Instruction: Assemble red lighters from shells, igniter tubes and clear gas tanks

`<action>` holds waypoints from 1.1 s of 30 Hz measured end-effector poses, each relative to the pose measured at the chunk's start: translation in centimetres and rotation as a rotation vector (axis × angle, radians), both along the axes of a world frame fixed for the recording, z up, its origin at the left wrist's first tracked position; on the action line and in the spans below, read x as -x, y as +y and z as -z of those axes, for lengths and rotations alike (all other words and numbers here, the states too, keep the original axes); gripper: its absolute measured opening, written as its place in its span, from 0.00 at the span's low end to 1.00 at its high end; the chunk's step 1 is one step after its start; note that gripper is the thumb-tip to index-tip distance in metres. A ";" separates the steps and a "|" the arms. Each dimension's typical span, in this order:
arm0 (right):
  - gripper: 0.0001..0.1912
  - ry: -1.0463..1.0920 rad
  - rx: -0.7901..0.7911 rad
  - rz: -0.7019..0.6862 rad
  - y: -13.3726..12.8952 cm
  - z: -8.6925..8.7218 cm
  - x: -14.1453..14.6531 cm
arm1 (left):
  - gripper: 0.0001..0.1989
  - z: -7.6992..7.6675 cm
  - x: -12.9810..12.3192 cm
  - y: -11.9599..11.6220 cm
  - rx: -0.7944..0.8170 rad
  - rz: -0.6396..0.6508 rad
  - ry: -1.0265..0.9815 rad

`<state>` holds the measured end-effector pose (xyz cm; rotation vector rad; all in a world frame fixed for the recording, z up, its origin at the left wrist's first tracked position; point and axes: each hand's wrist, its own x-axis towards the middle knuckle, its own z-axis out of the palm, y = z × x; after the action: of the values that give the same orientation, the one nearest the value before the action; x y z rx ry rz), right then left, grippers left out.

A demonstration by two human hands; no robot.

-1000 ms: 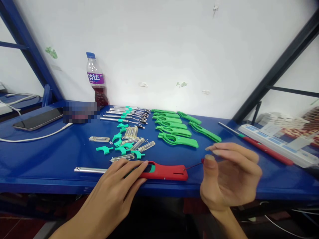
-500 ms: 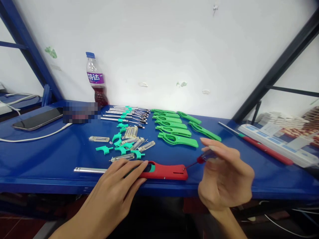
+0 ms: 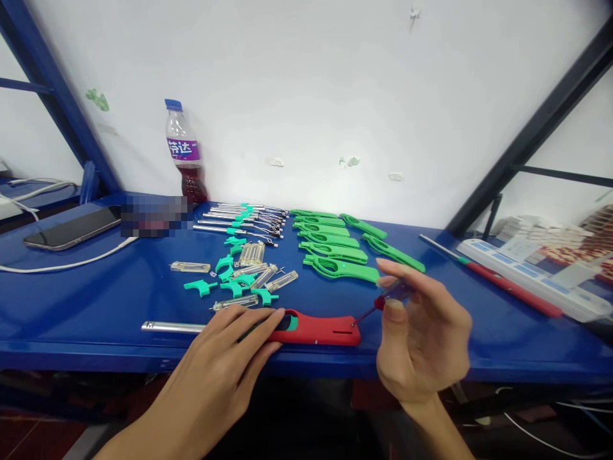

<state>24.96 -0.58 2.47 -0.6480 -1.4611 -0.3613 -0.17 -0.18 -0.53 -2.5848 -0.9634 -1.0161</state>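
A red lighter (image 3: 323,329) with a long metal tube lies across the front of the blue table. My left hand (image 3: 227,354) is over its middle, fingers closed on the body. A small screwdriver (image 3: 390,296) with a clear and red handle is pinched in my right hand (image 3: 424,338). Its thin tip touches a small hole near the lighter's right end. Behind my left hand lie several teal trigger pieces (image 3: 200,288) and clear fuel tanks (image 3: 190,267).
Metal tubes with wires (image 3: 215,229) and green casings (image 3: 357,273) lie toward the wall. A bottle (image 3: 183,150) and a phone (image 3: 74,229) are at the left. A second red lighter (image 3: 512,289) lies beside a white power strip (image 3: 541,271) at the right.
My right hand has shifted slightly left and its fingers have changed position around the screwdriver handle. The left hand and the red lighter stay in place.
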 end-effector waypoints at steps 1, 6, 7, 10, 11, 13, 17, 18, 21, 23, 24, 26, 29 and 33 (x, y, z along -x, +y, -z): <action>0.30 -0.012 -0.020 0.002 0.0 -0.1 0.0 | 0.18 0.0 0.0 0.0 0.000 -0.001 0.000; 0.34 -0.067 -0.144 0.082 0.4 -0.3 -0.5 | 0.18 -0.2 0.0 0.0 -0.001 -0.004 -0.002; 0.35 -0.060 -0.130 0.075 0.4 -0.3 -0.5 | 0.18 -0.3 -0.1 0.0 -0.002 -0.006 -0.003; 0.35 -0.027 -0.070 -0.008 0.2 0.1 -0.4 | 0.18 -0.3 -0.1 0.0 0.000 -0.008 -0.008; 0.35 -0.022 -0.041 -0.040 0.1 0.2 -0.3 | 0.18 -0.2 -0.1 0.0 0.003 -0.006 -0.009; 0.36 -0.021 0.006 -0.098 -0.1 0.5 -0.2 | 0.18 -0.2 0.0 0.0 0.008 -0.004 -0.011; 0.35 -0.009 0.079 -0.170 -0.5 0.7 -0.1 | 0.18 -0.2 0.0 0.0 0.003 -0.005 -0.012; 0.34 -0.003 0.094 -0.168 -0.5 0.7 -0.1 | 0.18 -0.2 0.0 -0.1 0.002 -0.006 -0.013; 0.32 -0.007 0.083 -0.142 -0.4 0.4 -0.1 | 0.17 -0.3 -0.1 -0.1 0.000 -0.007 -0.016; 0.30 -0.043 -0.023 -0.100 -0.1 0.0 -0.2 | 0.17 -0.4 -0.1 -0.1 -0.003 -0.004 -0.021; 0.30 -0.071 -0.079 -0.067 0.0 -0.1 -0.3 | 0.17 -0.4 -0.1 -0.1 -0.003 -0.002 -0.022; 0.32 -0.101 -0.137 0.012 0.3 -0.3 -0.4 | 0.17 -0.4 -0.1 -0.1 -0.004 0.001 -0.018; 0.37 -0.085 -0.103 0.031 0.4 -0.1 -0.5 | 0.17 -0.4 -0.1 -0.1 -0.003 -0.003 -0.006; 0.40 -0.042 0.011 -0.071 0.2 0.6 -0.4 | 0.18 -0.3 0.0 -0.1 -0.003 -0.002 0.004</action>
<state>25.33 -0.41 1.92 -0.5990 -1.5229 -0.3140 -0.13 -0.26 -0.22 -2.5822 -0.9625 -1.0105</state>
